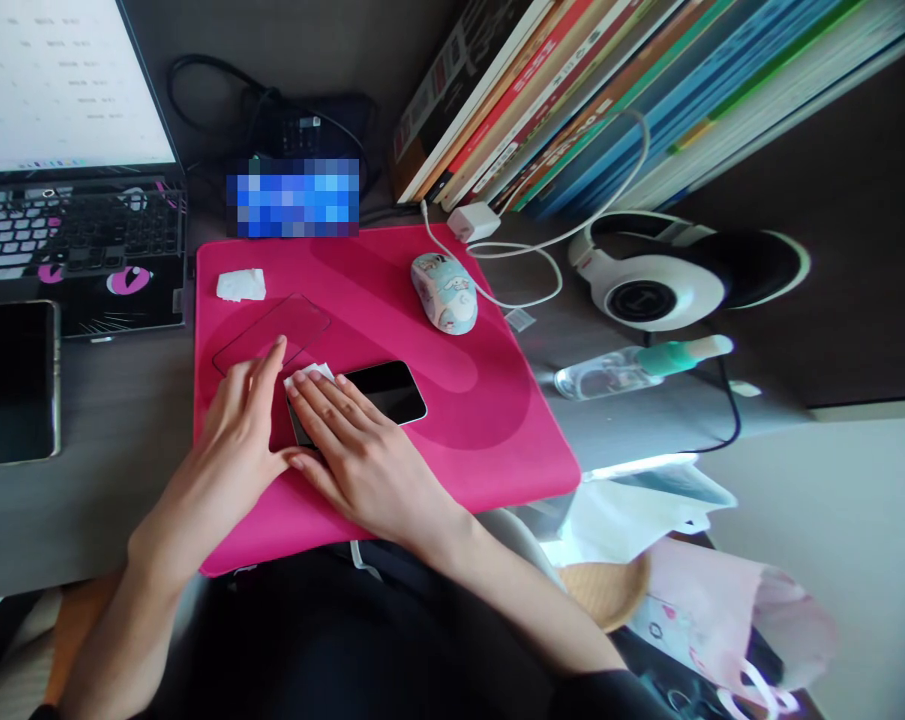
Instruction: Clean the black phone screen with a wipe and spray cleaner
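A black smartphone (388,390) lies screen-up on a pink mat (452,420). My right hand (354,440) rests flat over its left half, fingers together and stretched out, pressing a small white wipe (309,375) onto the screen. My left hand (246,415) lies flat on the mat beside the phone's left end, fingers extended. A clear glass screen protector (272,330) lies on the mat just beyond my left fingertips. A crumpled white wipe (240,285) sits near the mat's far left corner.
A laptop (69,200) and a second phone (13,380) are on the left. A patterned mouse (443,290), white charger with cable (473,222), white headphones (662,280), a spray bottle (639,365) and a row of books (609,90) stand behind and right.
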The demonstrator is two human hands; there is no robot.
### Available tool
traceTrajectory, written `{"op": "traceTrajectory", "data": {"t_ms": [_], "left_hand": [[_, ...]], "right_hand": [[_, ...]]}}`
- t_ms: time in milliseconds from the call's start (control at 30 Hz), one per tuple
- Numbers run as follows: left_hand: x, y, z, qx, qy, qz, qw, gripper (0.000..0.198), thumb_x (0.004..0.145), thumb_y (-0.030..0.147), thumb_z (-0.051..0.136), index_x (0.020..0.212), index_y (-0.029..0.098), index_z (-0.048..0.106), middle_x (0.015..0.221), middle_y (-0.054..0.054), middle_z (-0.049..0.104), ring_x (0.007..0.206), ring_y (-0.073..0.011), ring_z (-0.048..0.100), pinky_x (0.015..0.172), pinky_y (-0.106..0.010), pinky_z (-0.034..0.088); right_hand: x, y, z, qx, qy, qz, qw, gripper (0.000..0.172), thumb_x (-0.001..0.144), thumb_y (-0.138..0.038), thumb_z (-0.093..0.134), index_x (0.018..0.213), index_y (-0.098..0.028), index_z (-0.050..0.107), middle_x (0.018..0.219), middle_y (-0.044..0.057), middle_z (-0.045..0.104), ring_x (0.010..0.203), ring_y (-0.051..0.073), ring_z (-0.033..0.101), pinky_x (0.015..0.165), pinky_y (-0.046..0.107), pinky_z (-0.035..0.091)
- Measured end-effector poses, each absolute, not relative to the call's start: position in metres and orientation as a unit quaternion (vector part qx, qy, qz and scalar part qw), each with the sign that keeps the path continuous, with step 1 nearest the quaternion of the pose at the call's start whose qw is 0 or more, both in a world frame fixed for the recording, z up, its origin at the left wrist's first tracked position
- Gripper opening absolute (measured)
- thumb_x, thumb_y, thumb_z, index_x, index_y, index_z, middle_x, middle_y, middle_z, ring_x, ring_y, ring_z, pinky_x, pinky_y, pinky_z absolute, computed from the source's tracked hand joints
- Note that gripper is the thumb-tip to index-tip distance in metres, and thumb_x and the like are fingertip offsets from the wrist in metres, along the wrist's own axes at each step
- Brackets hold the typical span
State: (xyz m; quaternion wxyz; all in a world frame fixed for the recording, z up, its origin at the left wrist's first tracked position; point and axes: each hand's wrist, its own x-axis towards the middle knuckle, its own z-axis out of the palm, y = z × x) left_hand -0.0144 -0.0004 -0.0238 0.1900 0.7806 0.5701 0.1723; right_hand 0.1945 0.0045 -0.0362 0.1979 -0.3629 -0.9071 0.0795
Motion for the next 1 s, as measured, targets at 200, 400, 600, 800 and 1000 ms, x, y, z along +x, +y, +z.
{"op": "traceTrajectory", "data": {"t_ms": [200, 400, 600, 800, 1000], "left_hand": [[-0.011, -0.003, -0.016, 0.782, 0.566, 0.169, 0.199, 0.116, 0.088, 0.008, 0.074, 0.173, 0.046, 0.003, 0.159, -0.011, 0.043, 0.153, -0.0321, 0.047, 0.127, -0.050, 0.041], [-0.012, -0.002, -0.019, 0.779, 0.574, 0.164, 0.192, 0.114, 0.092, 0.021, 0.078, 0.173, 0.045, 0.002, 0.157, -0.012, 0.045, 0.152, -0.0334, 0.047, 0.124, -0.051, 0.044], [-0.013, -0.002, -0.020, 0.788, 0.561, 0.168, 0.188, 0.112, 0.092, 0.018, 0.077, 0.173, 0.044, 0.004, 0.156, -0.011, 0.047, 0.152, -0.0309, 0.046, 0.126, -0.050, 0.042], [-0.014, -0.002, -0.019, 0.795, 0.559, 0.150, 0.182, 0.115, 0.091, 0.014, 0.077, 0.173, 0.044, 0.002, 0.158, -0.011, 0.046, 0.154, -0.0303, 0.043, 0.127, -0.052, 0.039], [-0.017, -0.004, -0.017, 0.806, 0.551, 0.130, 0.173, 0.104, 0.096, 0.024, 0.075, 0.173, 0.043, 0.007, 0.159, -0.012, 0.044, 0.154, -0.0335, 0.043, 0.125, -0.055, 0.041]], "right_hand": [[0.192, 0.007, -0.036, -0.350, -0.910, 0.089, 0.203, 0.057, 0.116, -0.041, 0.038, 0.157, -0.004, 0.052, 0.166, 0.015, 0.050, 0.161, 0.025, 0.038, 0.137, 0.045, 0.030], [0.197, -0.001, -0.038, -0.339, -0.913, 0.097, 0.207, 0.055, 0.114, -0.036, 0.045, 0.161, -0.007, 0.049, 0.168, 0.015, 0.047, 0.162, 0.026, 0.036, 0.137, 0.047, 0.030], [0.209, -0.009, -0.039, -0.309, -0.923, 0.100, 0.208, 0.053, 0.111, -0.025, 0.046, 0.159, -0.002, 0.050, 0.168, 0.016, 0.047, 0.162, 0.026, 0.035, 0.137, 0.046, 0.030], [0.221, -0.008, -0.035, -0.277, -0.933, 0.119, 0.199, 0.053, 0.110, -0.020, 0.043, 0.161, -0.005, 0.047, 0.166, 0.016, 0.050, 0.160, 0.024, 0.040, 0.134, 0.047, 0.035], [0.226, -0.006, -0.036, -0.256, -0.935, 0.115, 0.215, 0.057, 0.107, -0.016, 0.049, 0.163, -0.006, 0.044, 0.163, 0.015, 0.054, 0.158, 0.023, 0.043, 0.134, 0.045, 0.035]]}}
